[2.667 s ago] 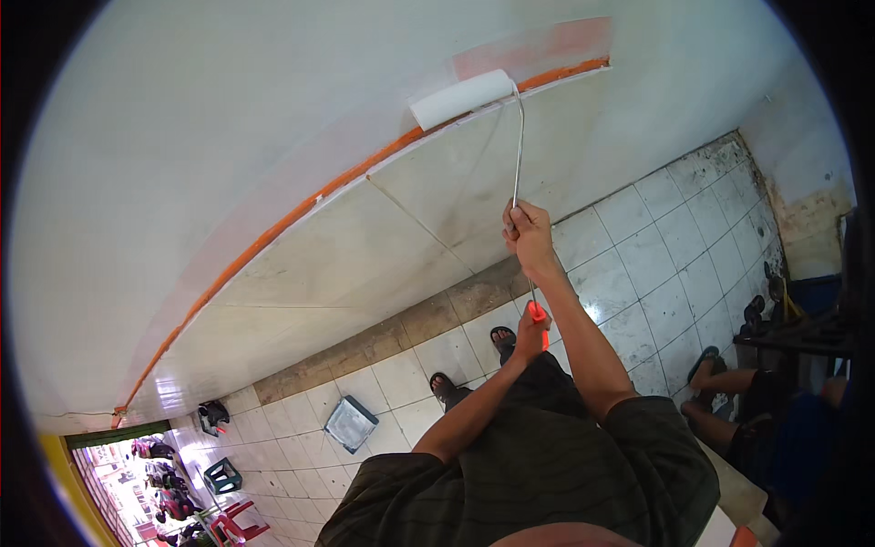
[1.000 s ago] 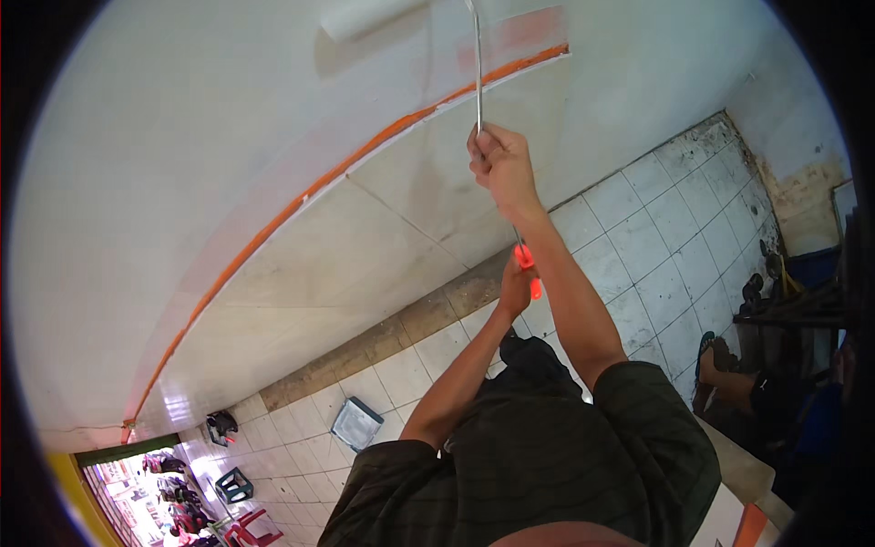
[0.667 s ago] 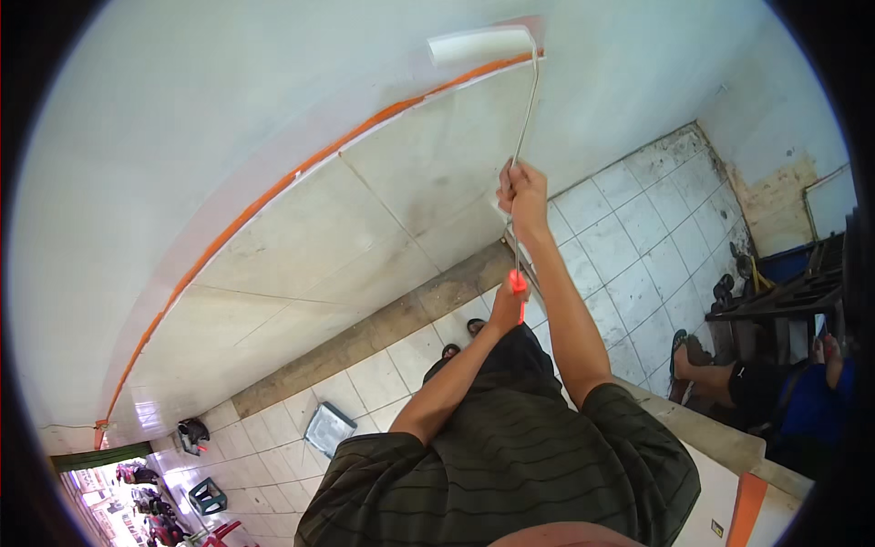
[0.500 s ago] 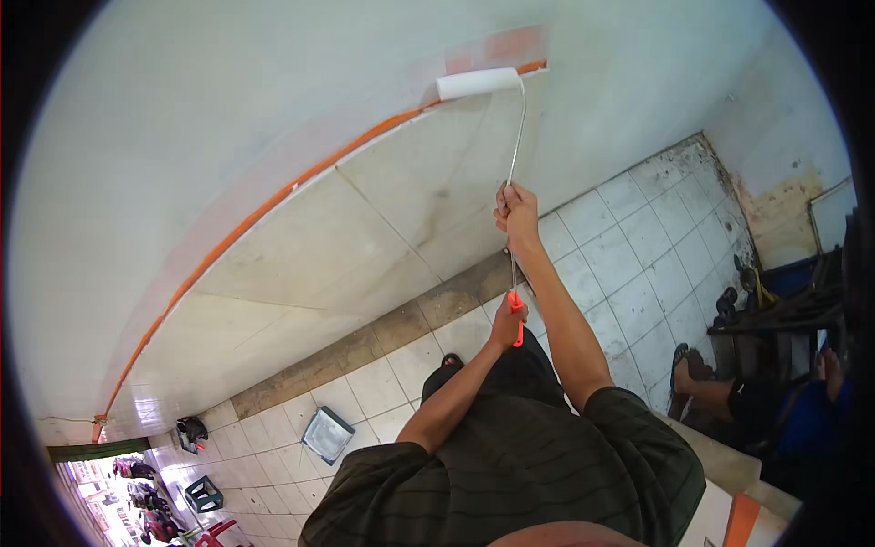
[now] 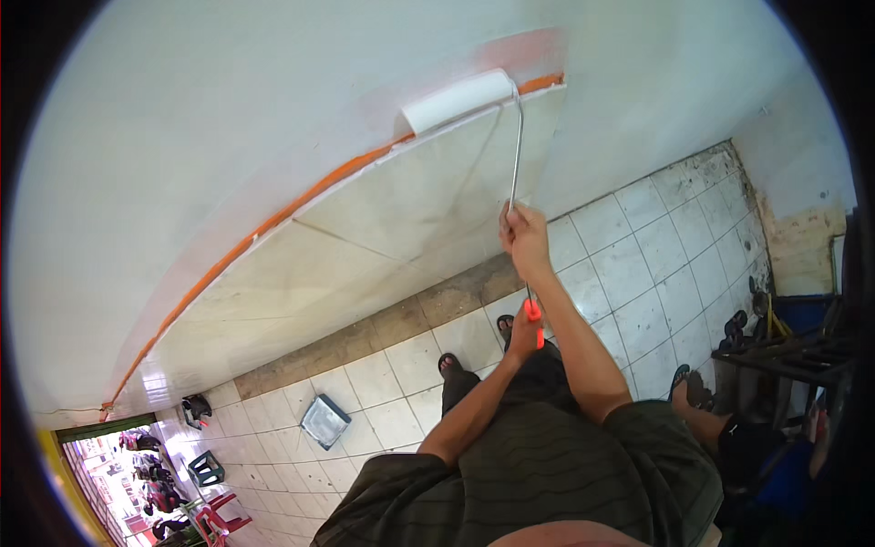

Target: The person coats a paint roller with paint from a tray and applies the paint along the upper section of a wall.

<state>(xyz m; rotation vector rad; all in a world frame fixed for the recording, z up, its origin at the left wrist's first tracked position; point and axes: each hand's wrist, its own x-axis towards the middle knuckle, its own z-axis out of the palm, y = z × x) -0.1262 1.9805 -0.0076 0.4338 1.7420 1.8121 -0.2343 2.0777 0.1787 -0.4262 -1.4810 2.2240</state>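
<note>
Grey tray (image 5: 325, 423), whitish inside, lies on tiles (image 5: 375, 384); 2 hands (image 5: 525, 332) (image 5: 526, 241) hold roller (image 5: 459, 100).

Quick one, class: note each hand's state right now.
Left hand: closed, holding the orange roller handle.
Right hand: closed, holding the metal roller rod.

Grimy along its far edge, the white-tiled floor (image 5: 649, 223) meets a stained wall (image 5: 807, 219) on the right, near dark furniture (image 5: 784, 363). At the lower left, 1 green stool (image 5: 206, 468) and 1 red chair (image 5: 215, 522) are near a bright opening (image 5: 100, 469) edged in yellow.
</note>
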